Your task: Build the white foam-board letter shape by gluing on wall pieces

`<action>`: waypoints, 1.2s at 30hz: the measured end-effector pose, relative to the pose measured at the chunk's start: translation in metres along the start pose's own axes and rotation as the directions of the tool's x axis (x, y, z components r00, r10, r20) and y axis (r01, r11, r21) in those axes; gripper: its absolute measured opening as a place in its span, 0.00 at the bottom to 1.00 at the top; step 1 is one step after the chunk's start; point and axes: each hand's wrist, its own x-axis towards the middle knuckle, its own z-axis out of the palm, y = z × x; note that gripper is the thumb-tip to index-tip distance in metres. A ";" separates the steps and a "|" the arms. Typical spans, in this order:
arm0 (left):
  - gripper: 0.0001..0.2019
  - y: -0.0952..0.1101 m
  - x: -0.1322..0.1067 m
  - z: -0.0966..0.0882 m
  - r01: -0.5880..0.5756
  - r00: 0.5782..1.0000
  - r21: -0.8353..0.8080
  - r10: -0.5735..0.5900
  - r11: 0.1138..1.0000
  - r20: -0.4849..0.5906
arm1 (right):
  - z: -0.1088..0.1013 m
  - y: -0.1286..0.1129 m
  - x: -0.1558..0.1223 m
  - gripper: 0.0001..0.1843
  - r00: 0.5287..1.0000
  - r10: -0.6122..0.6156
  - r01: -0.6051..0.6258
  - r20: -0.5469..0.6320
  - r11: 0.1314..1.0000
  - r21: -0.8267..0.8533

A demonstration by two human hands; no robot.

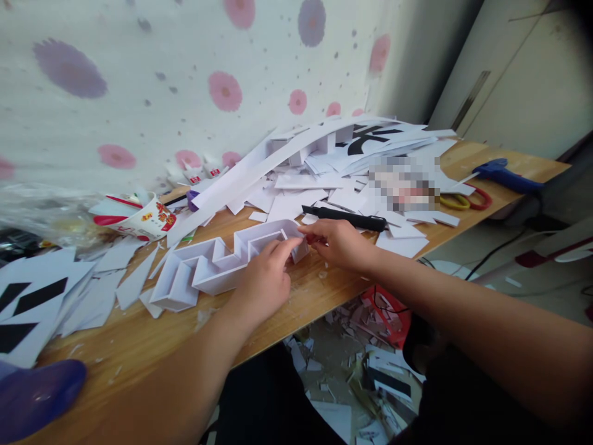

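Observation:
A white walled zigzag shape [217, 262], built from upright strips of what looks like foam board, lies on the wooden table in front of me. My left hand [269, 272] is curled beside its near wall, thumb and forefinger pinching the right end. From the other side my right hand [336, 244] has its fingers closed on the same end, and the two hands' fingertips nearly meet. The fingers partly hide that corner. Just behind my right hand lies a black utility knife [345, 217].
A long white strip [278, 157] arches over scattered board offcuts. Scissors [479, 198] and a blue glue gun [507, 173] lie right; a paper cup [155, 219] and black-marked sheets [41, 296] left. A purple-blue object [41, 395] is at the front left. Scraps litter the floor.

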 end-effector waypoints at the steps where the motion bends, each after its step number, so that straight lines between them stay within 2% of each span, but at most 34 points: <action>1: 0.33 0.000 0.000 0.000 0.005 1.000 0.003 -0.005 1.000 -0.001 | 0.000 0.000 0.000 0.24 1.000 -0.004 0.004 -0.004 1.000 -0.003; 19: 0.34 -0.003 0.002 0.002 0.015 1.000 0.004 -0.015 1.000 -0.007 | -0.002 -0.001 0.001 0.23 1.000 0.011 -0.011 -0.006 1.000 0.005; 29: 0.36 -0.008 0.001 0.002 -0.021 1.000 -0.088 0.019 0.996 -0.014 | -0.001 0.000 0.002 0.22 1.000 -0.003 0.003 -0.003 1.000 -0.005; 36: 0.35 -0.006 0.001 0.001 -0.012 1.000 -0.058 0.010 0.998 -0.028 | -0.001 0.000 0.001 0.22 1.000 -0.012 0.012 -0.004 1.000 -0.018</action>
